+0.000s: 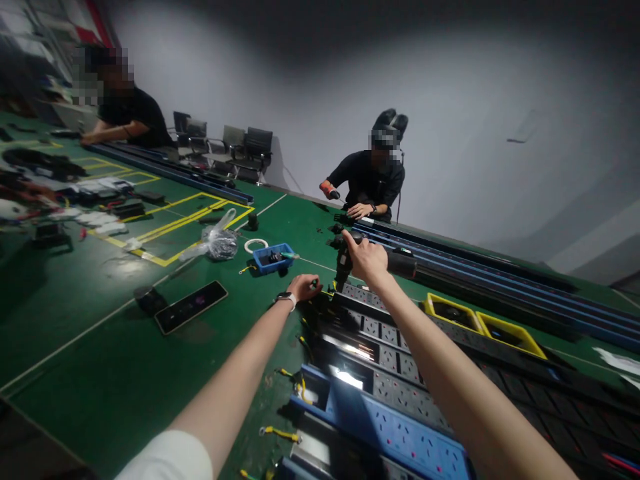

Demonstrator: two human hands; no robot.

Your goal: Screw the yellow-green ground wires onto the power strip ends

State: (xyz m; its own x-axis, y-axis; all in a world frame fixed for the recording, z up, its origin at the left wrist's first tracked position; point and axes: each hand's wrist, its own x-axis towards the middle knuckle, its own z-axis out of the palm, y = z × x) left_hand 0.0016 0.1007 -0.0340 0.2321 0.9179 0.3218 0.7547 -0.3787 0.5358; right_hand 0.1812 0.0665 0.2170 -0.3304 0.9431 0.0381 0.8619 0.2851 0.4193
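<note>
My right hand (pixel 367 259) is wrapped round a black power tool (pixel 403 263), which points down at the far end of a row of socket strips. Close to its tip, my left hand (pixel 304 287) has its fingers closed at a short yellow-green wire (pixel 327 292); what exactly they pinch is too small to name. Several black strips and a blue socket strip (pixel 400 433) lie side by side below my hands, with yellow wires (pixel 280 433) sticking out of their left ends.
A blue tray (pixel 273 268) with small parts, a plastic bag (pixel 223 244) and a phone (pixel 191 307) lie on the green table (pixel 200 380). Yellow bins (pixel 429 304) stand at the right. Across the table, one person (pixel 373 177) holds an orange tool; another person (pixel 133 117) leans at the left.
</note>
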